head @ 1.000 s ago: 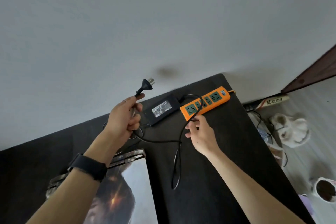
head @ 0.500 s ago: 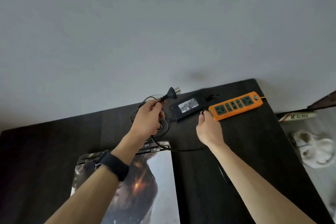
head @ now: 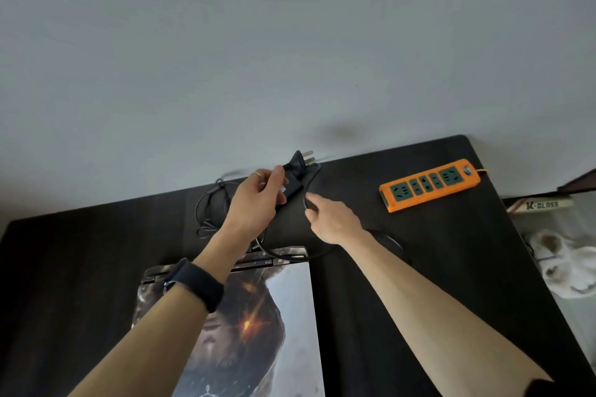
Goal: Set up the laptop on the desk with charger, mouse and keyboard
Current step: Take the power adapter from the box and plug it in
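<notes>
The charger brick (head: 292, 187) is lifted near the back edge of the desk (head: 451, 267), clenched in the left hand (head: 258, 200) together with the black plug (head: 300, 163), whose metal prongs stick out past the fingers toward the wall (head: 290, 42). The black cable (head: 308, 184) curves down from the plug; the right hand (head: 332, 219) pinches it just beside the brick, forefinger and thumb closed on it. More cable lies looped on the desk to the left of the left hand and runs behind the right wrist. The closed laptop (head: 290, 316), its lid covered with a printed picture, lies flat at the front edge of the desk, under the left forearm. An orange power strip (head: 430, 184) sits near the back right corner, well apart from both hands, all sockets free. A dark band (head: 196, 284) wraps the left wrist.
</notes>
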### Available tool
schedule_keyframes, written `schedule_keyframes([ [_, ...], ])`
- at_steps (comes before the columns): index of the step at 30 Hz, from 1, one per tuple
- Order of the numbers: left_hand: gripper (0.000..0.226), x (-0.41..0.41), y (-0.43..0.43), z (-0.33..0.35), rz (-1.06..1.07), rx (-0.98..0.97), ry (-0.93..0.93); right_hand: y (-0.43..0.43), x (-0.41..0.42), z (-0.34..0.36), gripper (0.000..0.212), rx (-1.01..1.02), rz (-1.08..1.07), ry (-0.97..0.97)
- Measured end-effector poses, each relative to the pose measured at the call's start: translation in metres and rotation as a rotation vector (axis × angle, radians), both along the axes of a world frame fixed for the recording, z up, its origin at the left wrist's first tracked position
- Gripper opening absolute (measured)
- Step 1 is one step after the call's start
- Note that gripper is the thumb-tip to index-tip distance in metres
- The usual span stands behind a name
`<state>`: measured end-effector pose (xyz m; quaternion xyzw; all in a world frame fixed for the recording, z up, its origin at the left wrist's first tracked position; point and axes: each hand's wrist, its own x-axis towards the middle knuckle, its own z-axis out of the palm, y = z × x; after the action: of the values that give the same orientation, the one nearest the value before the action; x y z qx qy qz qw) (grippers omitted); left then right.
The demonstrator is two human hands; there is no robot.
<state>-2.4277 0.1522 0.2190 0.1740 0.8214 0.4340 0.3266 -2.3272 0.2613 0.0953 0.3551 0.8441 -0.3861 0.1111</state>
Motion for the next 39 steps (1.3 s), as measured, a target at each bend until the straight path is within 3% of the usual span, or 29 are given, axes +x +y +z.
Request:
schedule_keyframes([
  [4,0.037,0.004,0.015,-0.006,-0.117,-0.014,0.047,-0.001,0.037,-0.018,0.038,0.085,-0.348,0.151],
  [8,0.030,0.018,0.040,-0.020,-0.216,-0.136,0.245,-0.009,0.090,-0.022,0.030,0.169,-0.539,0.329],
  [11,0.024,0.025,0.057,-0.030,-0.344,-0.191,0.416,-0.014,0.127,-0.027,0.025,0.310,-0.528,0.316],
  [16,0.020,0.036,0.088,-0.057,-0.552,-0.259,0.491,0.006,0.162,-0.040,0.025,0.430,-0.558,0.372],
  [22,0.015,0.056,0.108,-0.069,-0.667,-0.206,0.501,0.052,0.163,-0.047,0.052,0.674,-0.404,0.193],
  [31,0.014,0.055,0.127,-0.076,-0.570,-0.182,0.292,0.070,0.164,-0.062,0.063,0.646,-0.341,0.086],
  [39,0.015,0.068,0.137,-0.085,-0.478,-0.052,0.423,0.071,0.164,-0.064,0.064,0.634,-0.364,0.103],
])
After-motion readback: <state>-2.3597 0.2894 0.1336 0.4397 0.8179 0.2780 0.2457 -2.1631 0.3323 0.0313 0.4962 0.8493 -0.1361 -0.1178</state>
